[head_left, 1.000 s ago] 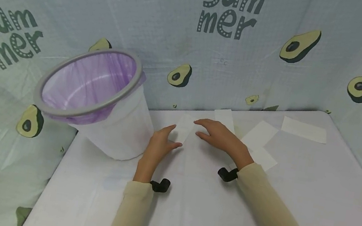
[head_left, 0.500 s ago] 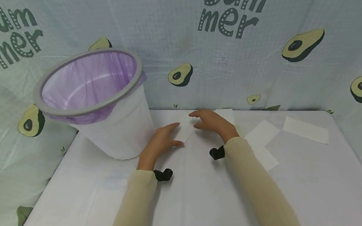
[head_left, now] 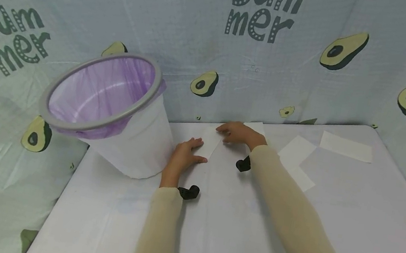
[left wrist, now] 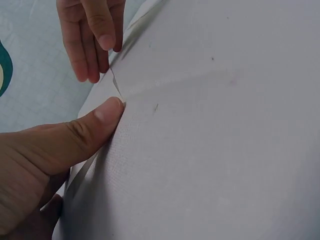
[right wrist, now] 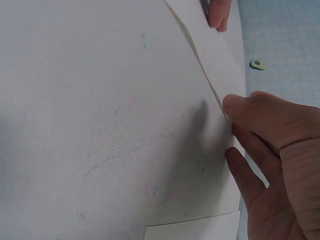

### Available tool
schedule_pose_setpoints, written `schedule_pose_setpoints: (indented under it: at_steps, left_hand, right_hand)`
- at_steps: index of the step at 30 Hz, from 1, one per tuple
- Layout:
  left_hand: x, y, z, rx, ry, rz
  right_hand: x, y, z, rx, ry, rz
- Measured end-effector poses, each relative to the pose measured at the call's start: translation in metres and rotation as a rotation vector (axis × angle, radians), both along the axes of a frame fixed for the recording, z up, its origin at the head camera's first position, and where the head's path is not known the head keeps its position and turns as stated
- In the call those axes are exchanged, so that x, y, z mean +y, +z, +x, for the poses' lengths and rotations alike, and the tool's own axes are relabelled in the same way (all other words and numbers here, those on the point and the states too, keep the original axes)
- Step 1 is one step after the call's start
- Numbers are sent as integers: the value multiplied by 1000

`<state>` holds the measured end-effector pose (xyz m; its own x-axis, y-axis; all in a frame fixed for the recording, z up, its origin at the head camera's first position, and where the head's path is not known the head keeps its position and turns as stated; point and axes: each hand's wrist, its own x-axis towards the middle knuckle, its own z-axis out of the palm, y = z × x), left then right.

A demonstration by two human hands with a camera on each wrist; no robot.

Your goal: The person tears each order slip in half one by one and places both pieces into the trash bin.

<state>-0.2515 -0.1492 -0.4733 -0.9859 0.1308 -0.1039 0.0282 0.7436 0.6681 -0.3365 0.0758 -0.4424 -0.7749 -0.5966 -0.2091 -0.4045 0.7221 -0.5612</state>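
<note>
A white paper strip [head_left: 210, 145] lies near the table's back edge, beside the bin. My left hand [head_left: 185, 154] is at its left and near side, fingers spread from the thumb. In the left wrist view, the left thumb [left wrist: 102, 120] touches the strip's near corner. At the far right corner, my right hand [head_left: 239, 133] pinches the strip between thumb and index finger. The right wrist view shows the right thumb [right wrist: 240, 106] on that corner, with the strip's long edge [right wrist: 200, 62] slightly raised. Other right-hand fingers are bent below it.
A white bin [head_left: 146, 135] with a purple liner [head_left: 101, 96] stands at the left. More paper pieces lie rightward: one behind the right hand [head_left: 257, 127], two overlapping [head_left: 297, 151], and one at the back right [head_left: 346, 147]. An avocado-print curtain [head_left: 178, 31] hangs behind the table.
My right hand has moved left and back to the strip's far corner, and its thumb and index finger have come together there. The left hand has shifted slightly.
</note>
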Motion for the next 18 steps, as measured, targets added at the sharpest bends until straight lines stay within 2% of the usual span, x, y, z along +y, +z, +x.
schedule_pose_setpoints:
  at_steps: [9, 15, 18]
  left_hand:
    - [2, -2, -2, 15, 55, 2]
    - [4, -3, -2, 58, 90, 23]
    - [5, -2, -2, 65, 100, 38]
  right_hand:
    - [-4, -8, -1, -25, 28, -12]
    - [-12, -18, -3, 78, 86, -43]
    - [-15, -18, 0, 139, 84, -72]
